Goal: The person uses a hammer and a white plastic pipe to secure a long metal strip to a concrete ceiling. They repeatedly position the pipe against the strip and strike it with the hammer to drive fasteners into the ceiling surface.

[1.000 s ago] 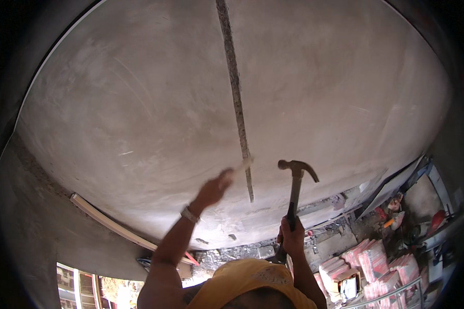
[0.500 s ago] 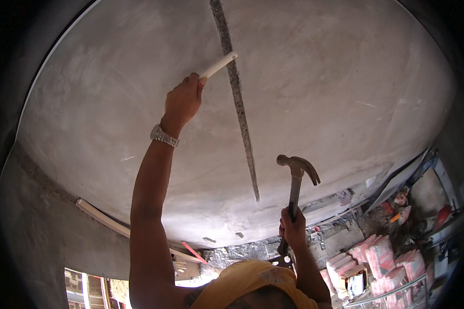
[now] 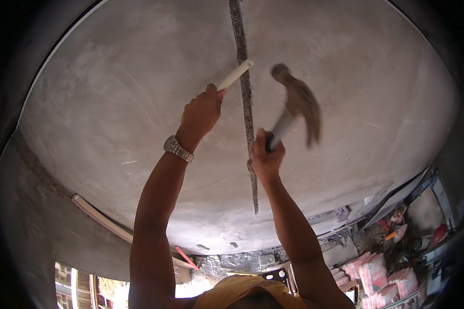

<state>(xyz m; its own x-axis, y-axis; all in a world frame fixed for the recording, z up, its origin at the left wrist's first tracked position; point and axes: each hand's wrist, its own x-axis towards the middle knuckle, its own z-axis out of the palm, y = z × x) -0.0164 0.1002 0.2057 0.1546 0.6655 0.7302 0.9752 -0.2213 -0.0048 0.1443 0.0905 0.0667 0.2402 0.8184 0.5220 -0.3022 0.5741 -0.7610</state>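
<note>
My left hand [image 3: 202, 113], with a metal-banded watch at the wrist, is closed round a short off-white pipe [image 3: 234, 75]. The pipe slants up to the right, and its far end lies over a dark, rough groove [image 3: 246, 98] cut into the grey wall [image 3: 139, 77]. In my right hand [image 3: 268, 159] is a claw hammer [image 3: 299, 100], gripped by its dark handle. The hammer head is blurred by motion, to the right of the groove and the pipe's end. It looks apart from the pipe.
Stacked red-and-white bags [image 3: 374, 273] lie at the lower right, near a metal rail. Rubble and debris [image 3: 221, 260] run along the wall's foot. A long pale strip [image 3: 102, 217] sits at the lower left, with a red bar [image 3: 186, 257] near its end.
My right hand has swung the hammer up and left, from low beside the groove to near the pipe. My left hand and the pipe appear slightly farther right and lower.
</note>
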